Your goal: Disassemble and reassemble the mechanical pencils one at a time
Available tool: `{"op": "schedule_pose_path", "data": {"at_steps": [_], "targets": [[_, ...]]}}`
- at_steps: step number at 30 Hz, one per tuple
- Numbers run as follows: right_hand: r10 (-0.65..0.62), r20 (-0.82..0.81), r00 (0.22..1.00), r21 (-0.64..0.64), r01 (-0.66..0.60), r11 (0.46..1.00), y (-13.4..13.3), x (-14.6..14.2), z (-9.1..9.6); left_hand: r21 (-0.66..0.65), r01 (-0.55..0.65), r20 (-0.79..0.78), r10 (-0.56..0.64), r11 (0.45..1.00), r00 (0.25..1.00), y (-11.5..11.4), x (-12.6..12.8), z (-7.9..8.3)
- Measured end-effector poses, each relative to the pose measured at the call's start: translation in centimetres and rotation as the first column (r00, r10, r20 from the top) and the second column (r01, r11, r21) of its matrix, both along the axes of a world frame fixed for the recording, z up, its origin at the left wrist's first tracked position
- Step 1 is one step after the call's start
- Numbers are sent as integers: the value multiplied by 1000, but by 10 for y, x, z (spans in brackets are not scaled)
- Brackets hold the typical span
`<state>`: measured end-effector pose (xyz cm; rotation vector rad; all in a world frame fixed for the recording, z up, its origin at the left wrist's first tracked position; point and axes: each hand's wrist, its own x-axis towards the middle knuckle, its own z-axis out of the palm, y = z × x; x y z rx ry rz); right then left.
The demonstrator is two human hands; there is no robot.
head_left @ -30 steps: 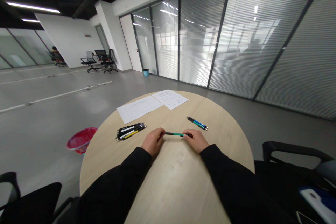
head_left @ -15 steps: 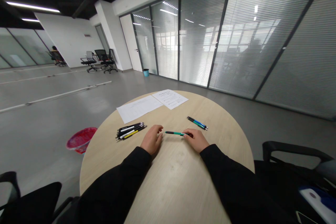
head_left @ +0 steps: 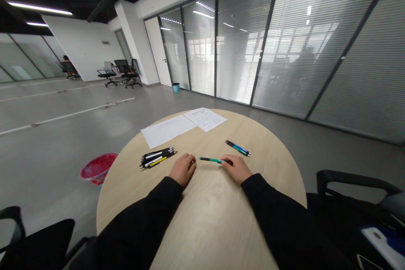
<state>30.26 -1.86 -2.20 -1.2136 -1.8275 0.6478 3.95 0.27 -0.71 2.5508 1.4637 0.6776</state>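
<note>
Held level just above or on the tabletop, a green and black pen (head_left: 211, 160) points its tip to the left. My right hand (head_left: 238, 168) is closed on its right end. My left hand (head_left: 184, 169) rests a little left of the tip, apart from it, with thumb and fingers drawn together; whatever may be between them is hidden. Beyond my right hand lie a blue pen (head_left: 236, 145) and a green pen (head_left: 239, 149), side by side. Left of my left hand is a pile of several black, white and yellow pens (head_left: 157, 158).
Two printed sheets, a left one (head_left: 167, 131) and a right one (head_left: 207, 120), lie at the far side of the round wooden table (head_left: 215, 219). A red-lined bin (head_left: 98, 169) stands on the floor at left. Chairs flank the table, one with a black armrest (head_left: 354, 178) at right.
The fingers of my left hand have drawn in towards the thumb. My right hand and the green and black pen have stayed almost still.
</note>
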Motion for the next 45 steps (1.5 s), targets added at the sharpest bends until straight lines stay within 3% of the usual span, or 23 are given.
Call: {"op": "schedule_pose_path", "data": {"at_steps": [7,13,17,20,24,37,45], "targets": [[-2,-2,1000,-3,2,1000,0,0,0,-25,15,44,-14,1000,999,1,0,3],[-2,-4,1000,-4,2,1000,0,0,0,-111,-100,266,126,989,956,0,-1,7],[-7,1,1000,-2,7,1000,1,0,0,-198,-67,479,156,978,864,3,0,6],[-9,-4,1000,-4,9,1000,0,0,0,-302,46,658,173,952,733,6,1,4],[-23,-12,1000,14,23,1000,0,1,0,-395,141,756,234,908,611,7,3,3],[-12,-17,1000,45,13,999,-1,-1,0,-411,168,743,222,896,631,5,4,3],[4,-6,1000,43,-3,999,-2,-2,2,-382,191,697,146,904,702,5,3,1]]}}
